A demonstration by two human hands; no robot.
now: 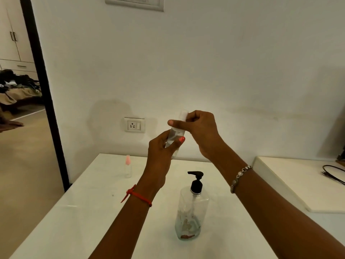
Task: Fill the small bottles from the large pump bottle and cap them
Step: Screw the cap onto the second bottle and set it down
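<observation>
You are holding a small clear bottle [172, 136] up in the air over the far part of the table [93, 212], well above the large pump bottle [192, 208], which is standing upright near you with its black pump head on. Your left hand [164, 146] is wrapping its fingers and thumb round the lower body of the small bottle. Your right hand [201, 131] is curling over the top and pinching the clear cap [183, 114] between thumb and fingers. I cannot tell whether you are twisting the cap on or off, nor how full the bottle is, since its clear wall is partly covered. Either way, the step is likely going best if you are bracing the body with the left hand and letting only the right hand turn. It also helps to be bringing the bottle upright rather than leaning as it is now, so nothing is spilling at the neck. Be squeezing lightly, because a thin wall is probably giving under pressure and pushing liquid out. A second small bottle [128, 167] with a pink cap is standing at the far left of the table, well apart from the pump bottle, and it looks already capped.
</observation>
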